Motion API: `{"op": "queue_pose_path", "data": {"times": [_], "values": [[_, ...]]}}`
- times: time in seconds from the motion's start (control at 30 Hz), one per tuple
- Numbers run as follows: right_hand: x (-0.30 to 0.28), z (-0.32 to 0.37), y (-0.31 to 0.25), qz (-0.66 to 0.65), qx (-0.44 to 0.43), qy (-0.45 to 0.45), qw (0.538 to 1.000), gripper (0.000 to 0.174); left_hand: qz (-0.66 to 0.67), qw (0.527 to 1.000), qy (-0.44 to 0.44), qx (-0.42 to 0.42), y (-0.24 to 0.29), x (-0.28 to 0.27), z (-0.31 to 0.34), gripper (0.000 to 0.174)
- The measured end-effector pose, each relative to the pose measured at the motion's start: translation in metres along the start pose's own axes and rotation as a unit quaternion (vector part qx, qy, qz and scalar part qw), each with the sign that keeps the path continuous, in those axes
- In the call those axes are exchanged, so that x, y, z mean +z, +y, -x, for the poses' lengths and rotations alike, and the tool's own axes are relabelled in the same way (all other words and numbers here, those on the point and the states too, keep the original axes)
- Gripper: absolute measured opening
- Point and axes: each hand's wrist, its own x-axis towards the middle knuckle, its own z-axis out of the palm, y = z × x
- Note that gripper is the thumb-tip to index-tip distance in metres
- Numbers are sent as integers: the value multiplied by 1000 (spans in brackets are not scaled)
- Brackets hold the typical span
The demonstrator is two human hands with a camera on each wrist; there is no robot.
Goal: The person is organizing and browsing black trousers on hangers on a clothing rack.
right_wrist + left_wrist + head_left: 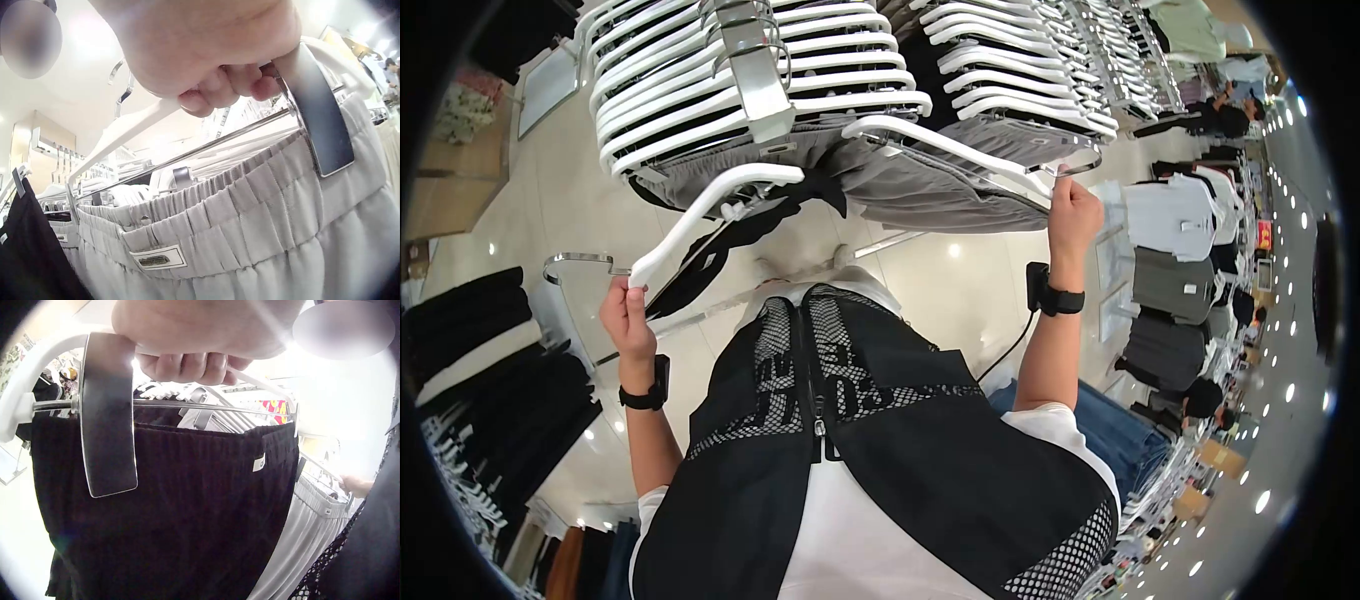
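Observation:
My left hand (628, 318) grips the end of a white hanger (705, 205) that carries a black garment (175, 512), clipped by a metal clip (109, 419). My right hand (1074, 215) grips the end of a second white hanger (945, 150), and grey elastic-waist trousers (250, 237) hang from it under a metal clip (315, 119). Both hangers are held up in front of a rack (755, 60) packed with white hangers. In each wrist view the fingers (181, 365) curl round the hanger arm.
Several more white hangers with grey and dark garments fill the rails (1020, 60) ahead. Black clothes (490, 340) hang at the left, shirts and trousers (1175, 270) at the right. Other people (1225, 115) stand far off in the aisle. Pale glossy floor (550, 190) lies below.

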Motion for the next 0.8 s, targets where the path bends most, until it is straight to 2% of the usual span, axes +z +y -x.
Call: {"op": "queue_pose_path", "data": {"times": [0.07,0.13,0.17,0.27,0.3,0.37,0.53,0.67,0.77,0.8], "values": [[-16,12,-9,21,-7,-4,1000,53,-15,999,1,39,-5,-6,-5,41],[-22,22,5,-22,-70,29,997,49,-32,995,4,89,-12,-14,-10,44],[-24,25,13,-53,-102,48,992,49,-40,987,30,153,-7,-10,-19,51],[-39,42,4,-117,-153,102,976,47,-126,952,-40,276,10,-25,-37,51],[-46,45,6,-120,-166,104,973,47,-144,946,-47,286,19,-21,-42,57],[-55,51,10,-116,-191,110,968,46,-150,940,-66,300,23,-14,-52,55],[-61,67,16,-83,-125,104,983,46,-151,939,-94,294,32,-7,-65,54],[-58,67,14,-67,-44,82,993,47,-104,947,-60,297,27,1,-73,54],[-55,55,19,-19,-36,90,995,49,-81,956,-47,278,38,13,-75,51],[-56,50,14,-39,-12,73,996,49,-66,962,-59,257,38,15,-74,50]]}}
